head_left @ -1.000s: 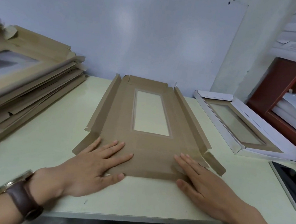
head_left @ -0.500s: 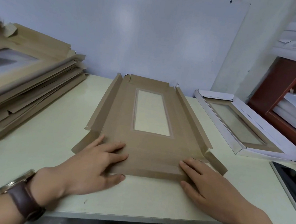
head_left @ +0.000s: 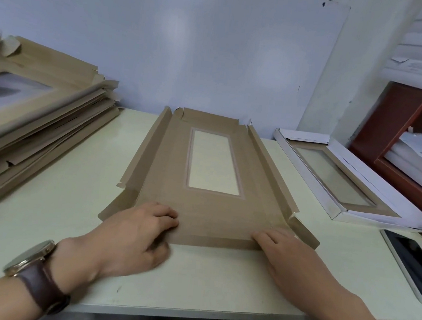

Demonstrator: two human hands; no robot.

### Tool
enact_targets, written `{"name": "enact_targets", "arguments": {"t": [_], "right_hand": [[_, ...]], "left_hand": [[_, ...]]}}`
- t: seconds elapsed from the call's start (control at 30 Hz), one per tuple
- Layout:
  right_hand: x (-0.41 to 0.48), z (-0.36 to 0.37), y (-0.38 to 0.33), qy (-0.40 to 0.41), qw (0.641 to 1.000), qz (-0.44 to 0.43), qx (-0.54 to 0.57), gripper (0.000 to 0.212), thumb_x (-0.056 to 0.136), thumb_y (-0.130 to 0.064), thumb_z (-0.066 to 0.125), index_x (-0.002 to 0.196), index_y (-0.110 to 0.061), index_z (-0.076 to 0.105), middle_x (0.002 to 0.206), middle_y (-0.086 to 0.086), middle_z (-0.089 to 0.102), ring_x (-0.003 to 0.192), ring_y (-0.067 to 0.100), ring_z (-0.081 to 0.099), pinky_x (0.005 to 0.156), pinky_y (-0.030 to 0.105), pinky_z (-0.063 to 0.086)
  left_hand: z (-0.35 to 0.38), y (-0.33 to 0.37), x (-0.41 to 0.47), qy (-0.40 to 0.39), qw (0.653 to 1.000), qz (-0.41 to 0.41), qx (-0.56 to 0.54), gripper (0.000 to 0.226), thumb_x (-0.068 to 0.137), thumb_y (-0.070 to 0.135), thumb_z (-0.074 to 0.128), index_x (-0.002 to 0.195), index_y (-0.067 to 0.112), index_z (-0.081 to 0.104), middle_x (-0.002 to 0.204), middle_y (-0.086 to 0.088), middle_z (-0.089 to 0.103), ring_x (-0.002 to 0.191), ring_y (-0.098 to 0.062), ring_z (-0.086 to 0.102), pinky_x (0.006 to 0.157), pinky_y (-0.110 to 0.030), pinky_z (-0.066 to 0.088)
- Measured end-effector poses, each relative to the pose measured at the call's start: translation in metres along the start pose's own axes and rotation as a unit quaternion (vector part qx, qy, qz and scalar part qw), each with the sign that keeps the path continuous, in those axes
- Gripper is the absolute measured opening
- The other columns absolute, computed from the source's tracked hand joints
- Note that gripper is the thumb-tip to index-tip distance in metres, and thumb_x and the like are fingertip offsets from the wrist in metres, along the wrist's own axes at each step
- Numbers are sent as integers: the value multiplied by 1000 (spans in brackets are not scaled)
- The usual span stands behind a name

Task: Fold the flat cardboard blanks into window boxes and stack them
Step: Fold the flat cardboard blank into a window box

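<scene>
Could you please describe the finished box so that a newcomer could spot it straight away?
Look at the pale table. Right of the flat brown blank in its middle lies the finished box. It alone has white outer walls.

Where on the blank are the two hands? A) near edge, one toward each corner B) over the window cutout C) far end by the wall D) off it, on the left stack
A: left hand and right hand both sit on the cardboard blank at its near edge, apart.
</scene>
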State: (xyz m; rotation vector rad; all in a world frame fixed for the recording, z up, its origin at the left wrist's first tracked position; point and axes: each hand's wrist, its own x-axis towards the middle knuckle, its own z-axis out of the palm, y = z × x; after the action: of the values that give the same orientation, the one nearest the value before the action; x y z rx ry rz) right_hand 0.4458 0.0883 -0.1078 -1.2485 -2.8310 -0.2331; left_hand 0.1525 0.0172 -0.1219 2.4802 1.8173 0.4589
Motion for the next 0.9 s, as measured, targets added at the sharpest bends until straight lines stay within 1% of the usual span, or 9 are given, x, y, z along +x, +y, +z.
{"name": "enact_targets", "arguments": {"t": [0.13, 0.27, 0.4, 0.43, 0.5, 0.6, 0.7, 0.83, 0.9], "right_hand": [[7, -5, -6, -15, 999, 33, -1, 24, 86, -6, 39, 101, -24, 48, 98, -8, 52, 89, 12, 48, 64, 22, 29], [16, -10, -10, -9, 999, 37, 7, 2, 82, -18, 46, 84, -18, 44, 86, -5, 49, 79, 15, 44, 62, 26, 29], [23, -8, -6, 55, 998, 20, 12, 18, 92, -17, 54, 74, -14, 53, 74, 3, 56, 76, 20, 44, 62, 32, 38], [26, -9, -4, 55, 998, 22, -1, 19, 95, -20, 51, 77, -14, 55, 76, 3, 58, 80, 21, 45, 65, 33, 39], [32, -9, -2, 48, 998, 37, -33, 21, 99, -27, 41, 87, -17, 54, 82, 1, 58, 91, 20, 45, 70, 32, 33], [40, -11, -3, 70, 995, 64, -45, 14, 97, -32, 44, 94, -20, 51, 83, -3, 59, 98, 18, 44, 72, 33, 22], [42, -8, -4, 78, 991, 82, -67, 18, 94, -40, 47, 102, -24, 49, 89, -8, 60, 101, 18, 42, 73, 34, 18], [42, -3, -1, 71, 990, 100, -62, 29, 92, -44, 48, 115, -27, 47, 107, -11, 57, 110, 19, 41, 80, 33, 26], [43, -3, -2, 83, 990, 100, -48, 33, 90, -41, 55, 118, -25, 49, 110, -9, 55, 110, 21, 43, 83, 33, 32]], "left_hand": [[-2, -1, 3, -3, 1000, -6, 8, 55, 82, 47, 46, 134, 28, 53, 140, 20, 43, 129, 1, 38, 104, -17, 34], [-3, -2, 7, -1, 1000, -13, 0, 47, 84, 48, 51, 125, 26, 59, 132, 18, 49, 122, -3, 45, 101, -20, 38], [-5, -2, 14, -1, 1000, -17, -10, 27, 93, 37, 45, 107, 22, 63, 112, 12, 56, 107, -8, 52, 92, -26, 42], [-7, -1, 16, -4, 1000, -23, -10, 26, 95, 35, 42, 101, 20, 63, 105, 10, 57, 101, -10, 53, 88, -27, 43], [-9, -2, 20, 2, 999, -45, -22, 22, 97, 30, 41, 88, 19, 59, 90, 8, 56, 88, -13, 53, 78, -30, 43], [-10, 0, 27, 31, 997, -70, -29, 21, 96, 25, 43, 75, 20, 44, 73, 9, 48, 72, -16, 46, 64, -31, 34], [-6, 2, 32, 46, 994, -92, -20, 10, 95, 26, 44, 90, 19, 49, 78, 7, 51, 74, -18, 47, 62, -31, 32], [-3, 2, 37, 47, 993, -110, -15, 13, 93, 27, 47, 104, 20, 45, 86, 4, 52, 77, -20, 48, 66, -35, 41], [-1, 1, 37, 61, 994, -92, 6, 18, 90, 22, 50, 107, 17, 46, 95, 2, 52, 85, -22, 48, 71, -35, 42]]}}
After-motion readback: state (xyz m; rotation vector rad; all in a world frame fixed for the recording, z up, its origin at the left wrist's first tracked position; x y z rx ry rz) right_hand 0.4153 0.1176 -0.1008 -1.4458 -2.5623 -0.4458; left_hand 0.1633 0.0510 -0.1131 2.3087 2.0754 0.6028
